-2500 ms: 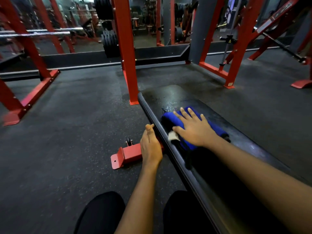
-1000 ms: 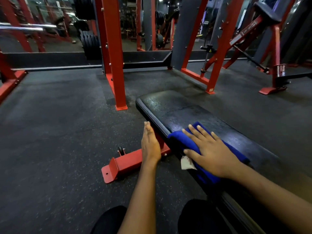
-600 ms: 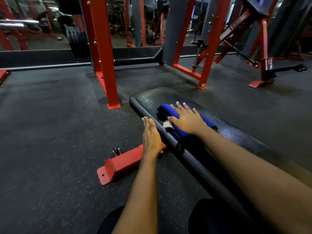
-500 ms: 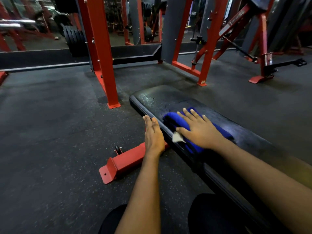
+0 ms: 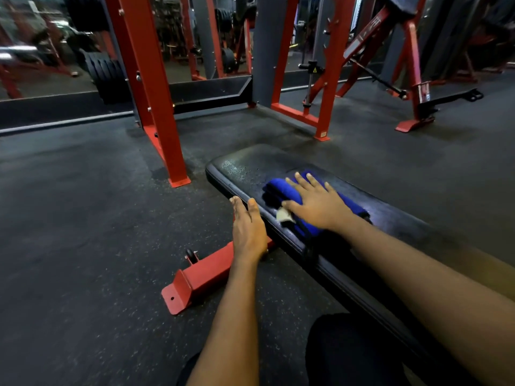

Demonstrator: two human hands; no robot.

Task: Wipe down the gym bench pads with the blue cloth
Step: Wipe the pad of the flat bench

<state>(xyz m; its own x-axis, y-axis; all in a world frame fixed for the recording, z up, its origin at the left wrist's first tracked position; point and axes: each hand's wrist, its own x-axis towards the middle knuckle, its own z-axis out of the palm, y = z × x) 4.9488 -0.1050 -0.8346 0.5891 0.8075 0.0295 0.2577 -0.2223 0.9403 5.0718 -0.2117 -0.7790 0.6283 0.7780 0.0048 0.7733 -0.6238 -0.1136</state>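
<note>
A black padded gym bench (image 5: 242, 168) runs from the middle of the view to the lower right, and its far end looks wet and speckled. The folded blue cloth (image 5: 278, 190) lies on the pad with a small white tag at its near edge. My right hand (image 5: 317, 207) presses flat on the cloth with the fingers spread. My left hand (image 5: 248, 229) rests against the pad's left side edge with the fingers straight and nothing in it.
The bench's red foot (image 5: 195, 280) with a small wheel sticks out to the left on the dark rubber floor. A red rack upright (image 5: 156, 107) stands just beyond the bench end. More red frames (image 5: 331, 79) and stacked weight plates (image 5: 106, 71) stand behind. My dark-clothed knee (image 5: 342, 349) is at the bottom.
My right hand has slid the cloth back and forth along the pad and is now slightly farther out than half a second ago. My left hand stays at the pad's edge.
</note>
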